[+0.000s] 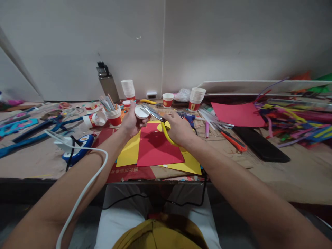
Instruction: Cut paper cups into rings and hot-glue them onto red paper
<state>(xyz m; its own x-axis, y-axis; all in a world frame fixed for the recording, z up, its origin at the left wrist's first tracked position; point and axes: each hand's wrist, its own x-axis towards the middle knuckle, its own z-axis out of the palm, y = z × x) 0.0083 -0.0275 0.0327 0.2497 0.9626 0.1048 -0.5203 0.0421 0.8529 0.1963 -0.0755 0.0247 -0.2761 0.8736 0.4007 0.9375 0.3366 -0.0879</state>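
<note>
My left hand point(131, 121) is closed around a white paper cup point(141, 112), its round face turned up toward me. In my right hand point(178, 128) is a pair of scissors point(166, 133) with yellow handles. Their metal blades point left and reach the cup's rim; whether they cut into it I cannot make out. Under both hands lie a red sheet of paper point(158, 148) and yellow sheets point(127, 152), which overlap on the table. A yellow paper piece point(161, 128) rests on the red sheet, partly behind the scissors.
Stacks of paper cups point(128, 89) point(197, 98) stand along the wall. A cup of tools point(112, 114) is at left, near a blue power strip point(81, 147). A white cable point(95, 173) crosses my left forearm. At right lie an orange utility knife point(234, 142) and a black case point(260, 143).
</note>
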